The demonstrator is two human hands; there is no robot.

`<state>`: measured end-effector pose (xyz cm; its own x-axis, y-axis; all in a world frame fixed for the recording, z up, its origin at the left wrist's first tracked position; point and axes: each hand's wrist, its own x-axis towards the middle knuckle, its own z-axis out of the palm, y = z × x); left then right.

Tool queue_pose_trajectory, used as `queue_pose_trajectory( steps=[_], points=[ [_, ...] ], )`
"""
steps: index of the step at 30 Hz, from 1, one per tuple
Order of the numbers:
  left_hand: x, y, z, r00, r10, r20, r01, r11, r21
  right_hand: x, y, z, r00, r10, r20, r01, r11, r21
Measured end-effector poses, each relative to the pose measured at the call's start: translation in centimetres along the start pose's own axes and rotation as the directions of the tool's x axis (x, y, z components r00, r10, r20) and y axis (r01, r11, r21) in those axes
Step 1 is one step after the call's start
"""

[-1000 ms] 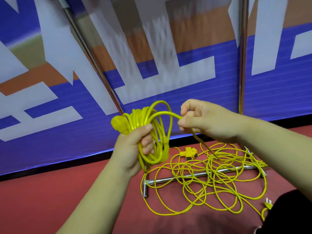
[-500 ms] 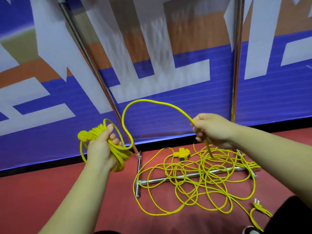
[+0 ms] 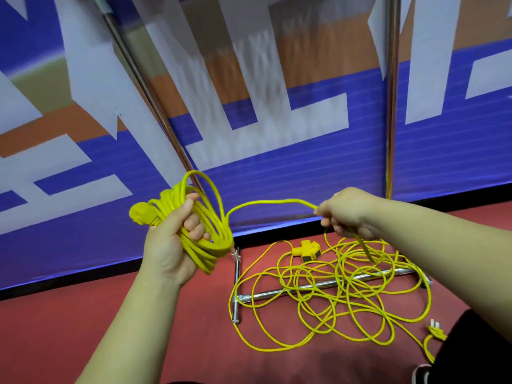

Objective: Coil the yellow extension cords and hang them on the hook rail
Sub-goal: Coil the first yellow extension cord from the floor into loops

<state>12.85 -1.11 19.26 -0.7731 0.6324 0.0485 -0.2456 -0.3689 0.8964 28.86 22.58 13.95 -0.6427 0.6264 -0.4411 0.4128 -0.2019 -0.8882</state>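
Head view: our left hand (image 3: 169,239) fingers were clamped around a coil (image 3: 202,225) of yellow cord; our right hand (image 3: 346,212) pinched the strand (image 3: 266,203) running from it. Below, loose cord (image 3: 318,289) lay tangled across a metal bar (image 3: 304,286) on the red floor (image 3: 83,314).

Yellow cord (image 3: 327,295) — part coiled (image 3: 205,231), rest tangled on floor.

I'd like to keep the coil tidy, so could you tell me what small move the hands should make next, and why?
Probably bring the right hand across to the left hand and lay the free span of cord on as another loop. The left hand already grips the coil, the right pinches the cord a loop's length away, and much loose cord lies tangled on the floor.
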Motion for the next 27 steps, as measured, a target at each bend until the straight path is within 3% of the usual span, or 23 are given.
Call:
queue_pose_trajectory(
  steps=[4,6,11,14,18,23,27],
  points=[
    [-1.3,-0.7,0.4,0.975,-0.090,0.202,0.071,0.992,0.100,0.0,-1.9,1.3,0.999,-0.019,-0.046,0.030,0.965,0.259],
    [-1.8,-1.4,0.3,0.963,-0.148,0.227,0.115,0.982,0.152,-0.3,-2.8,1.9,0.998,-0.056,-0.034,0.063,0.959,0.276],
    [-3.0,-3.0,0.5,0.949,-0.250,0.193,0.193,0.942,0.275,-1.1,-4.3,2.8,0.975,-0.219,-0.041,0.218,0.976,-0.025],
    [-3.4,-3.7,0.2,0.938,-0.306,0.165,0.244,0.917,0.315,-1.3,-4.9,3.0,0.952,-0.296,-0.081,0.295,0.955,-0.030],
    [-3.5,-4.1,-0.5,0.914,-0.367,0.172,0.302,0.900,0.313,-2.1,-4.8,3.6,0.917,-0.398,-0.001,0.397,0.915,-0.071],
    [-3.3,-4.1,-0.1,0.904,-0.411,0.120,0.372,0.893,0.253,-3.5,-5.2,4.5,0.858,-0.514,0.012,0.501,0.829,-0.250],
    [-2.9,-4.2,0.0,0.913,-0.401,0.074,0.379,0.901,0.213,-4.7,-5.6,5.3,0.821,-0.570,0.028,0.551,0.780,-0.297]
  ],
)
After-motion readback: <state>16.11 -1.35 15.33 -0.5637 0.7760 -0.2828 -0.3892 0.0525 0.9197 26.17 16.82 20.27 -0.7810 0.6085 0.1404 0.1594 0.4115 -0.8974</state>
